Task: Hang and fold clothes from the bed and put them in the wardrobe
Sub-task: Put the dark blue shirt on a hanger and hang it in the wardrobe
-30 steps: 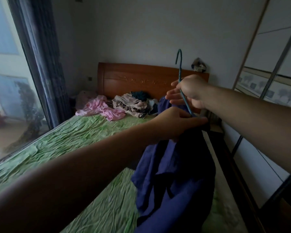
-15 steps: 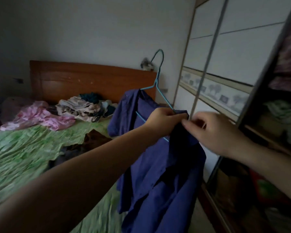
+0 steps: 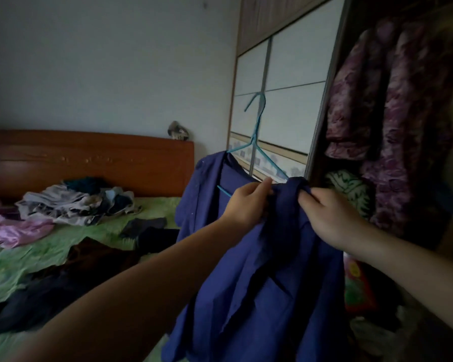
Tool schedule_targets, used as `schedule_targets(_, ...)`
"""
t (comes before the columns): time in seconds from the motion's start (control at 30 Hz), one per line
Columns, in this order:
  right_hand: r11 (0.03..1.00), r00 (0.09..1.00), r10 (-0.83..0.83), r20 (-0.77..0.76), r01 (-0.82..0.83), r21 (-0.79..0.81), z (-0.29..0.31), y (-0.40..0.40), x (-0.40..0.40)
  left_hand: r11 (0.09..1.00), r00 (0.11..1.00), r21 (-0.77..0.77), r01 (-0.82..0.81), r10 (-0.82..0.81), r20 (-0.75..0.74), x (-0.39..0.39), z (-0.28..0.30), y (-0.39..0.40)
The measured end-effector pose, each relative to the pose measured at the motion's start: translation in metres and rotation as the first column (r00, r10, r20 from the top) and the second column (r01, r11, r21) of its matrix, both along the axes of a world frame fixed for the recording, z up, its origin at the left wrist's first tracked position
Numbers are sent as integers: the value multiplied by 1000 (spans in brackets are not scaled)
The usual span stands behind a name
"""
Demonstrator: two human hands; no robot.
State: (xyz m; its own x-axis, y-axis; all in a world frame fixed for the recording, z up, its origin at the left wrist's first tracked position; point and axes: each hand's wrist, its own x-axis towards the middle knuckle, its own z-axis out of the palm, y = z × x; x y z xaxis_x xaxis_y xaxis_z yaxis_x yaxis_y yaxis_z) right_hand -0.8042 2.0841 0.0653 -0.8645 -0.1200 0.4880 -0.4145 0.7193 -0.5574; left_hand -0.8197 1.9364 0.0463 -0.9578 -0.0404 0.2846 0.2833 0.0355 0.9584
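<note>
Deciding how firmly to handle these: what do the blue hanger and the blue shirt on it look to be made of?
Blue hanger: thin rod with a matte light-blue surface, probably coated wire; solid plastic can't be ruled out. Blue shirt: thin woven cloth, matte, likely cotton or a blend; it hangs in soft folds and bunches where the left hand and right hand pinch it.

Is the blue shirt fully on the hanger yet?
Partly: blue shirt covers one hanger arm; the other arm shows bare above the fingers.
</note>
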Motion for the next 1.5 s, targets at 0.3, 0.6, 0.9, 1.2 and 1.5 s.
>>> schedule_targets(0.3,984,989,-139,55,144,-108,59,144,31,996,967,-75,57,-73,-245,66,-19,175)
schedule_targets(0.6,939,963,-270,19,267,-217,119,243,21,927,987,-369,-71,12,-158,43,-21,293)
schedule_targets(0.9,884,938,-347,-21,319,-341,167,315,-48,909,993,-412,65,-102,-68,-73,-11,356)
schedule_targets(1.2,814,924,-383,-18,328,-479,218,360,-145,936,978,-324,136,-180,-110,-191,21,413)
schedule_targets(1.5,816,938,-321,-133,202,-541,267,397,-195,982,940,-175,67,-121,-318,-263,63,458)
